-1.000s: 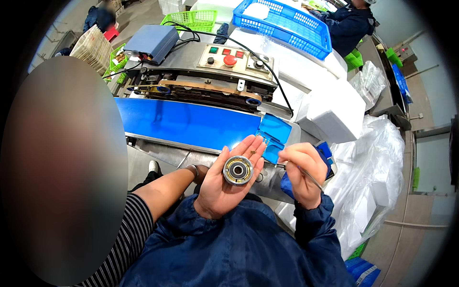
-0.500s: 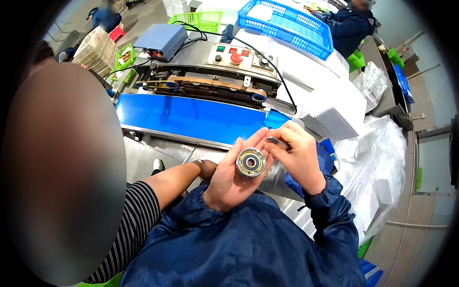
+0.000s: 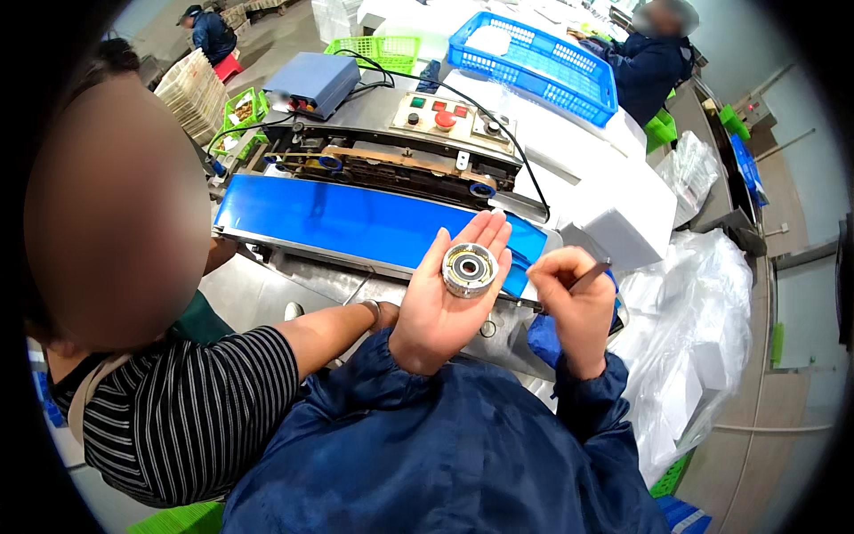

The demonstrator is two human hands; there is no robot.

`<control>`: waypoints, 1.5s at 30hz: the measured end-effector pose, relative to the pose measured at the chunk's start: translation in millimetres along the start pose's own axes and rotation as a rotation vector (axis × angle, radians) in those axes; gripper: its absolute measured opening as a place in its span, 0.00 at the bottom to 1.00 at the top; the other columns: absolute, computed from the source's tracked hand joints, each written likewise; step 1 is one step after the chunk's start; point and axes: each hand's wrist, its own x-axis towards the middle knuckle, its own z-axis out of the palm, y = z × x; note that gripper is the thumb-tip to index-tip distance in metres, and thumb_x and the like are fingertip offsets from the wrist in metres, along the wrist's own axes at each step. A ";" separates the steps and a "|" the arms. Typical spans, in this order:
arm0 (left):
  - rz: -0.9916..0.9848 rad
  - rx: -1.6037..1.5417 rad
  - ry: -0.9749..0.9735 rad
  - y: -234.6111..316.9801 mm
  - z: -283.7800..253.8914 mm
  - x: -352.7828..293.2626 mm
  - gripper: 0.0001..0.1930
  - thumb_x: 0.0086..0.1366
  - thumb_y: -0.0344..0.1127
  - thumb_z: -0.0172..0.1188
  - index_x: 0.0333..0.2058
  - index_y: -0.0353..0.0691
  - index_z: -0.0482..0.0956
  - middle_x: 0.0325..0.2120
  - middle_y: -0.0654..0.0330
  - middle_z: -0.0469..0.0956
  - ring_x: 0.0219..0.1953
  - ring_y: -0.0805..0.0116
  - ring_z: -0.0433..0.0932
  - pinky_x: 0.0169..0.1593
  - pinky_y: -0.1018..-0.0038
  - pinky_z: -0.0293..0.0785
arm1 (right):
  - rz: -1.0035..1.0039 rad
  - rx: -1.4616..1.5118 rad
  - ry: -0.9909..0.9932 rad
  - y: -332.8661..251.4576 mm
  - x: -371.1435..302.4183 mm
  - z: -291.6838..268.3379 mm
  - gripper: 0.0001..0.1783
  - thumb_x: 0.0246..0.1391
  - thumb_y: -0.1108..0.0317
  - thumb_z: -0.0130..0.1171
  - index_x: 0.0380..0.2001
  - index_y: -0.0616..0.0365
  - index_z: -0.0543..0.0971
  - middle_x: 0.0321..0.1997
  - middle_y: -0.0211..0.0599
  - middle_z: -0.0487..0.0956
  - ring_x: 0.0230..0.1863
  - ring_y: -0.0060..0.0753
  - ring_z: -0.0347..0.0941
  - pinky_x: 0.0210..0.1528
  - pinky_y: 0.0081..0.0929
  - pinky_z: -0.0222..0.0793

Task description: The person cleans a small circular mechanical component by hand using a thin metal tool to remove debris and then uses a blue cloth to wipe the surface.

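On my upturned left hand (image 3: 440, 320), fingers stretched out flat, rests a round metal wheel (image 3: 470, 271) with a dark bearing-like centre and a gold-coloured inner ring. To its right, apart from it, my right hand (image 3: 574, 307) is closed around a slim dark metal tool (image 3: 591, 274); the tool's lower part is hidden by my fingers. Both hands are above the near edge of a band sealing machine (image 3: 391, 165), whose blue conveyor belt (image 3: 356, 216) lies just beyond them.
The sealer's panel carries a red button (image 3: 445, 119); a grey-blue box (image 3: 311, 82) stands at its left. A blue crate (image 3: 534, 76) and white foam box (image 3: 623, 214) lie beyond. Clear plastic wrap (image 3: 685, 338) fills the right. A person in a striped sleeve (image 3: 205, 409) stands close left.
My right hand has drawn away from the wheel to the right with the tool. My left fingers have straightened, leaving the wheel flat on the palm. The person at left has shifted.
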 end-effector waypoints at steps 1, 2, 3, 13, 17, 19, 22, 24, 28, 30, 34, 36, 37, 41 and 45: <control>0.018 -0.047 0.007 -0.4 1.1 1.5 0.26 0.72 0.44 0.33 0.62 0.35 0.50 0.64 0.54 0.52 0.67 0.63 0.47 0.67 0.65 0.47 | 0.026 0.035 -0.022 1.8 -5.8 1.9 0.02 0.47 0.81 0.59 0.26 0.64 0.76 0.25 0.28 0.74 0.24 0.14 0.67 0.26 0.13 0.62; 0.026 -0.063 0.005 0.0 0.2 3.8 0.25 0.72 0.43 0.33 0.62 0.35 0.51 0.63 0.54 0.53 0.67 0.63 0.49 0.67 0.64 0.48 | 0.007 0.037 -0.028 -2.3 -9.8 6.6 0.03 0.47 0.82 0.58 0.27 0.65 0.76 0.25 0.29 0.74 0.24 0.15 0.67 0.27 0.13 0.63; 0.032 -0.058 0.002 0.6 1.4 4.6 0.25 0.72 0.43 0.33 0.62 0.35 0.51 0.63 0.54 0.53 0.67 0.63 0.49 0.67 0.64 0.48 | -0.009 0.040 -0.035 -5.5 -12.9 11.1 0.03 0.47 0.82 0.58 0.27 0.65 0.77 0.26 0.30 0.74 0.24 0.15 0.67 0.27 0.14 0.63; 0.176 0.055 0.012 -2.3 12.1 14.2 0.25 0.71 0.44 0.35 0.61 0.34 0.54 0.62 0.53 0.55 0.66 0.62 0.51 0.66 0.65 0.50 | -0.157 0.030 0.038 -3.8 -19.8 29.6 0.07 0.45 0.83 0.60 0.30 0.64 0.77 0.27 0.33 0.75 0.24 0.19 0.69 0.26 0.17 0.65; 0.269 0.178 0.009 -8.8 14.4 17.7 0.25 0.72 0.44 0.33 0.60 0.33 0.54 0.61 0.52 0.56 0.65 0.62 0.52 0.66 0.66 0.51 | -0.222 -0.087 0.079 -6.0 -21.7 37.7 0.07 0.47 0.83 0.59 0.31 0.64 0.75 0.30 0.31 0.74 0.28 0.15 0.68 0.28 0.12 0.64; 0.304 0.220 0.033 -10.7 17.0 17.2 0.25 0.72 0.45 0.32 0.60 0.32 0.54 0.61 0.52 0.57 0.65 0.62 0.53 0.67 0.67 0.52 | -0.322 -0.105 0.127 -1.3 -19.6 45.8 0.06 0.47 0.83 0.59 0.30 0.65 0.75 0.29 0.31 0.74 0.28 0.14 0.68 0.27 0.12 0.63; 0.384 0.299 0.016 -12.0 15.4 17.9 0.26 0.72 0.46 0.32 0.60 0.32 0.54 0.60 0.52 0.57 0.65 0.63 0.54 0.66 0.68 0.53 | -0.315 -0.109 0.166 0.1 -19.7 53.5 0.08 0.44 0.83 0.61 0.29 0.63 0.75 0.26 0.32 0.74 0.24 0.19 0.67 0.23 0.15 0.61; 0.394 0.307 0.013 -12.7 16.0 17.6 0.26 0.72 0.46 0.32 0.60 0.32 0.54 0.60 0.52 0.57 0.65 0.63 0.54 0.66 0.68 0.53 | -0.301 -0.123 0.185 0.1 -20.0 56.3 0.09 0.42 0.82 0.62 0.29 0.62 0.76 0.24 0.35 0.74 0.22 0.25 0.68 0.23 0.18 0.62; 0.429 0.347 0.018 -14.0 16.6 16.9 0.26 0.72 0.46 0.32 0.60 0.32 0.54 0.60 0.51 0.58 0.64 0.63 0.55 0.66 0.69 0.54 | -0.351 -0.132 0.226 3.5 -19.3 60.6 0.06 0.45 0.82 0.61 0.27 0.63 0.75 0.23 0.25 0.71 0.21 0.09 0.61 0.21 0.10 0.55; 0.438 0.362 0.025 -13.9 16.7 16.2 0.27 0.72 0.46 0.31 0.60 0.32 0.54 0.60 0.51 0.58 0.64 0.63 0.55 0.66 0.69 0.53 | -0.350 -0.144 0.237 3.8 -19.4 62.0 0.06 0.45 0.83 0.61 0.27 0.63 0.75 0.23 0.25 0.71 0.21 0.09 0.61 0.21 0.10 0.55; 0.443 0.361 0.012 -13.8 16.4 14.7 0.27 0.72 0.47 0.30 0.60 0.32 0.54 0.60 0.51 0.58 0.64 0.63 0.55 0.66 0.70 0.54 | -0.332 -0.152 0.268 2.9 -19.7 64.7 0.10 0.39 0.83 0.63 0.28 0.61 0.76 0.24 0.36 0.74 0.23 0.27 0.69 0.25 0.20 0.64; 0.447 0.361 0.008 -14.5 15.9 13.6 0.27 0.72 0.47 0.30 0.60 0.32 0.54 0.60 0.51 0.58 0.64 0.63 0.55 0.66 0.70 0.54 | -0.324 -0.167 0.266 3.8 -19.9 64.3 0.10 0.39 0.83 0.63 0.28 0.61 0.76 0.23 0.36 0.74 0.23 0.27 0.68 0.25 0.21 0.64; 0.448 0.363 0.004 -14.9 15.4 13.3 0.27 0.72 0.47 0.30 0.60 0.32 0.54 0.60 0.51 0.58 0.64 0.63 0.55 0.66 0.71 0.54 | -0.315 -0.182 0.267 4.2 -20.1 64.3 0.10 0.39 0.83 0.63 0.27 0.61 0.76 0.23 0.36 0.74 0.23 0.27 0.68 0.25 0.21 0.64; 0.460 0.376 -0.005 -15.4 14.6 12.4 0.27 0.72 0.48 0.30 0.60 0.33 0.54 0.60 0.53 0.59 0.64 0.65 0.55 0.66 0.71 0.54 | -0.332 -0.170 0.268 3.6 -20.7 65.5 0.10 0.39 0.83 0.63 0.27 0.61 0.76 0.23 0.36 0.74 0.23 0.28 0.69 0.25 0.21 0.64; 0.465 0.389 -0.003 -15.6 12.9 11.7 0.27 0.72 0.48 0.30 0.60 0.34 0.54 0.60 0.53 0.59 0.64 0.65 0.55 0.65 0.71 0.55 | -0.379 -0.226 0.278 4.5 -20.8 65.8 0.08 0.41 0.82 0.63 0.27 0.61 0.76 0.23 0.31 0.72 0.22 0.20 0.66 0.24 0.17 0.61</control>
